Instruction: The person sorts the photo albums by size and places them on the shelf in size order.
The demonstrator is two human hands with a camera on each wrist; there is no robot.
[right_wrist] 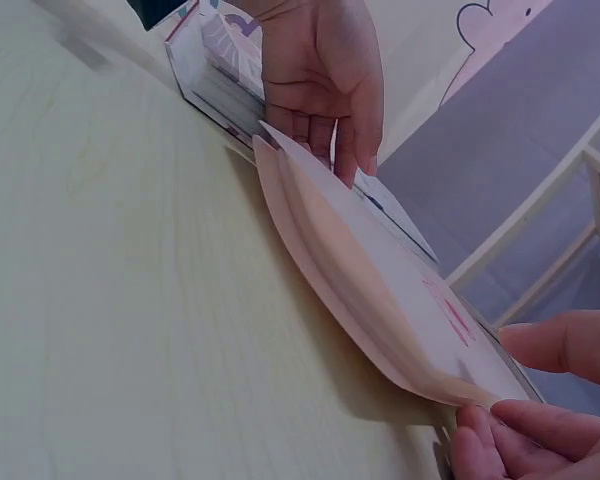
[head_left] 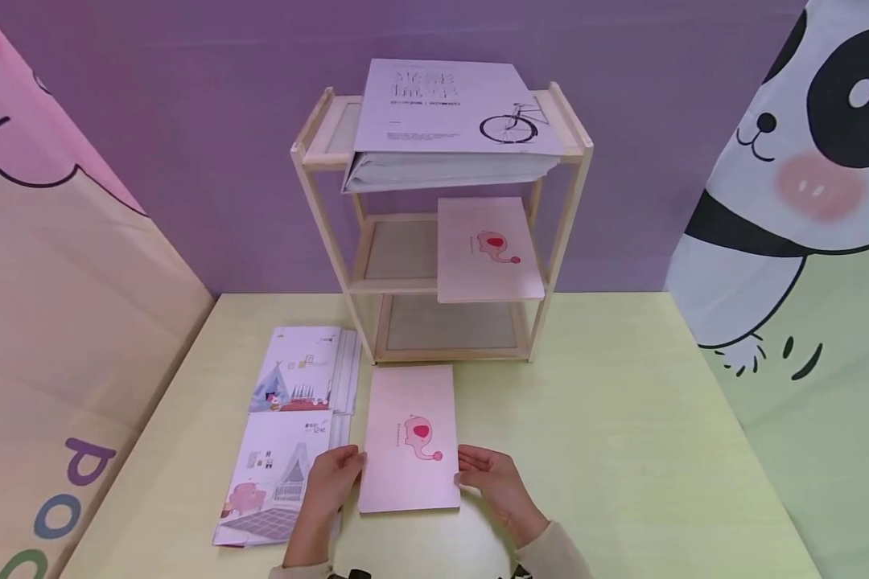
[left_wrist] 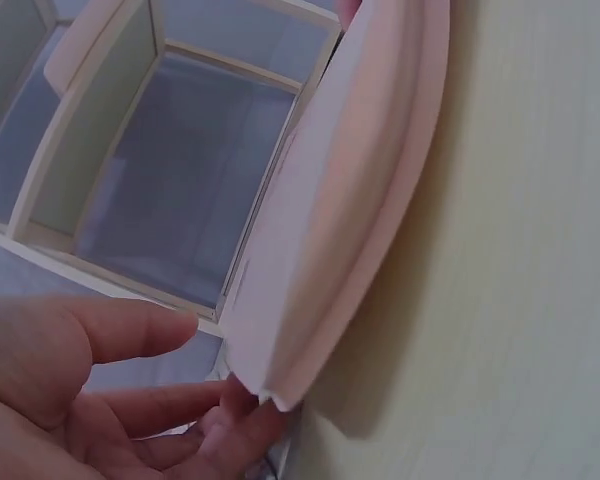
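Observation:
A pink notebook (head_left: 409, 438) with a red elephant on its cover lies between my two hands, in front of the rack. My left hand (head_left: 335, 478) holds its left edge, fingertips curled under the cover corner in the left wrist view, the thumb (left_wrist: 145, 332) beside the top. On the opposite edge my right hand (head_left: 498, 486) grips it, fingers below and thumb above in the right wrist view. Both wrist views show the page block bowed and a shadow on the table beneath. A matching notebook (head_left: 488, 249) rests on the rack's middle shelf, at the right.
The wooden rack (head_left: 452, 354) stands at the back against a purple wall. A thick white binder-like book (head_left: 445, 112) overhangs its top shelf. Two stacks of picture-covered booklets, a rear stack (head_left: 300, 370) and a front stack (head_left: 275, 474), lie left of the notebook, close to my left forearm.

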